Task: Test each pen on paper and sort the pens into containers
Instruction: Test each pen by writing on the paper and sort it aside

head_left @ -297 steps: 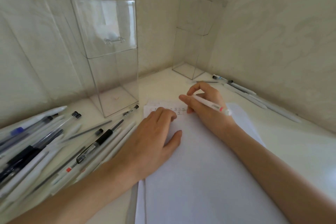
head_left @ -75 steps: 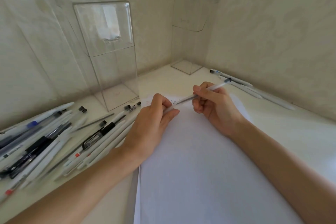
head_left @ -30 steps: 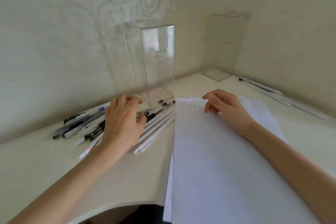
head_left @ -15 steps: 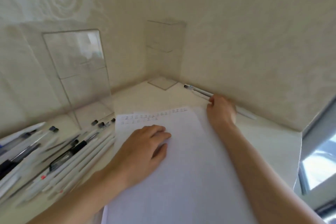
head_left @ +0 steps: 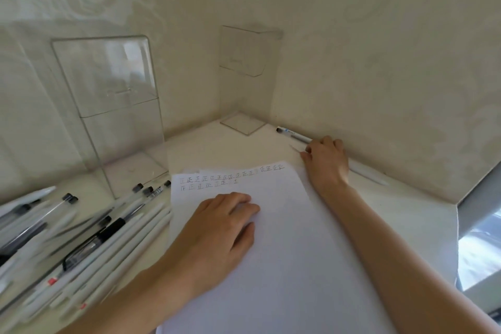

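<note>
A white paper sheet (head_left: 284, 266) lies in front of me with two rows of test marks (head_left: 230, 176) along its top. My left hand (head_left: 217, 233) rests flat on the sheet. My right hand (head_left: 326, 161) is by the right wall, its fingers curled over a pale pen whose thin tip (head_left: 295, 148) sticks out to the left. A black-capped pen (head_left: 292, 135) and a white pen (head_left: 366, 174) lie along that wall. Several untested pens (head_left: 81, 238) are heaped at the left. One clear container (head_left: 108, 116) stands left, another (head_left: 244, 76) in the corner; both look empty.
Walls close in the tabletop behind and to the right. The table's right edge (head_left: 458, 238) drops off beside a window sill (head_left: 479, 219). Bare tabletop (head_left: 217, 144) shows between the two containers.
Over the last second my left hand went from the pen heap onto the paper. My right hand went from the sheet's top to the pens by the right wall and has stayed there.
</note>
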Demonstrator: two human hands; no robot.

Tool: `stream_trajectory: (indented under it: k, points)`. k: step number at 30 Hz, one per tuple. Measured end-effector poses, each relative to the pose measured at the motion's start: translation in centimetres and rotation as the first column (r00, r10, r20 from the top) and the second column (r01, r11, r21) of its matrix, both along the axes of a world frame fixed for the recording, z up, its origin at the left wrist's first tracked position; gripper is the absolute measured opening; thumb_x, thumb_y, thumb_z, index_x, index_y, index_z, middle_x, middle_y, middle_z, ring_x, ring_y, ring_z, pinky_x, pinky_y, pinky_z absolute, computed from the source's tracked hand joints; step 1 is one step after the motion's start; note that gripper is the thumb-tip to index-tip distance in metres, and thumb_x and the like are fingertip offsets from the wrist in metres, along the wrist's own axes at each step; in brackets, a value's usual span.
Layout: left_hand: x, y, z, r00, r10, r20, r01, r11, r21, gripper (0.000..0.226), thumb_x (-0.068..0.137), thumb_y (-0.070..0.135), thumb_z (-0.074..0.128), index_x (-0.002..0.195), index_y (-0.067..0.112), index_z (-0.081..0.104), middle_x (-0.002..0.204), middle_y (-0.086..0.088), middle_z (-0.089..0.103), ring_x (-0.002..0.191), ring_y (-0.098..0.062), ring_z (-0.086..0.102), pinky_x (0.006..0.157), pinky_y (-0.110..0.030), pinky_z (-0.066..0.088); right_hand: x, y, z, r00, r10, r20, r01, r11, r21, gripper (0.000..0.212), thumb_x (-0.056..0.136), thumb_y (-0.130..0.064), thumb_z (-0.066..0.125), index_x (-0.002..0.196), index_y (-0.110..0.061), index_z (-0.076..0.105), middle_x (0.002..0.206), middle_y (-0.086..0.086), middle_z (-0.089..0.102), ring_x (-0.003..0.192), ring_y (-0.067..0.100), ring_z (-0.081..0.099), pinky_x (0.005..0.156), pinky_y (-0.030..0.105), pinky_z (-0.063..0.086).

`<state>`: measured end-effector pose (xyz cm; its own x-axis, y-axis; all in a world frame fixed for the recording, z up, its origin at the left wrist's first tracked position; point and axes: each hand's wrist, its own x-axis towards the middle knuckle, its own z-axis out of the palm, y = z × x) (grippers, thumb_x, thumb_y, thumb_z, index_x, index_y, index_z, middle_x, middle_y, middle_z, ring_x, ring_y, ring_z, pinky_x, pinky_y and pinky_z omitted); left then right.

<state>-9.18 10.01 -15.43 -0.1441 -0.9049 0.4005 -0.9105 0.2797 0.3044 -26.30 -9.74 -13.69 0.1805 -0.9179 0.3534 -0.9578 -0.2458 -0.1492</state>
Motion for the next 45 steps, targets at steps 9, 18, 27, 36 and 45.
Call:
stream_trajectory:
  k: [9, 18, 27, 36, 45]
  points:
    - [0.0, 0.0, 0.1, 1.000, -0.003, 0.004, 0.003, 1.000, 0.000, 0.039, 0.089, 0.038, 0.031, 0.112, 0.025, 0.060, 0.118, 0.011, 0.056, 0.107, -0.002, 0.042, 0.090, -0.019, 0.033, 1.5, 3.0, 2.0, 0.957, 0.220, 0.190, -0.135, 0.916, -0.378, 0.054, 0.085, -0.067, 0.025, 0.081, -0.018, 0.049, 0.073, -0.002, 0.053, 0.072, 0.021, 0.045, 0.075, 0.034, 0.028]
    - [-0.1, 0.1, 0.4, 1.000, -0.018, -0.007, 0.019, 0.999, 0.035, 0.055, 0.087, 0.045, 0.018, 0.122, 0.025, 0.056, 0.128, 0.011, 0.049, 0.116, -0.002, 0.032, 0.095, -0.015, 0.021, 3.0, 4.1, 1.5, 0.926, 0.329, 0.186, -0.190, 0.830, -0.525, 0.040, 0.078, -0.048, 0.045, 0.056, -0.016, 0.034, 0.042, -0.003, 0.044, 0.047, 0.020, 0.039, 0.067, 0.031, 0.029]
    - [-0.2, 0.1, 0.9, 1.000, -0.017, -0.008, 0.018, 0.996, 0.087, 0.061, 0.085, 0.050, 0.012, 0.128, 0.028, 0.049, 0.134, 0.013, 0.042, 0.122, 0.000, 0.032, 0.098, -0.009, 0.014, 3.6, 4.5, 1.7, 0.766, 0.598, 0.236, -0.461, 0.767, -0.446, 0.041, 0.085, -0.042, 0.058, 0.095, -0.003, 0.062, 0.068, 0.000, 0.054, 0.060, 0.017, 0.051, 0.057, 0.035, 0.048]
    - [-0.3, 0.3, 1.0, 0.996, 0.090, 0.012, -0.091, 0.989, 0.115, 0.067, 0.081, 0.058, 0.011, 0.130, 0.030, 0.048, 0.141, 0.008, 0.039, 0.128, -0.007, 0.027, 0.103, -0.018, 0.010, 4.2, 8.3, 4.2, 0.540, 0.371, 0.755, -0.524, 0.850, -0.043, 0.055, 0.087, -0.064, 0.043, 0.080, -0.015, 0.069, 0.066, 0.003, 0.068, 0.059, 0.011, 0.061, 0.066, 0.034, 0.052]
    - [-0.7, -0.1, 1.7, 0.986, 0.089, 0.143, -0.131, 0.938, 0.321, 0.050, 0.096, 0.048, 0.022, 0.144, 0.040, 0.013, 0.154, 0.015, 0.003, 0.141, -0.008, -0.005, 0.114, -0.038, -0.005, 6.9, 7.4, 1.4, 0.557, 0.230, 0.798, -0.554, 0.819, 0.151, 0.025, 0.081, -0.014, 0.066, 0.067, -0.015, 0.045, 0.053, -0.003, 0.053, 0.046, 0.002, 0.044, 0.049, 0.015, 0.036]
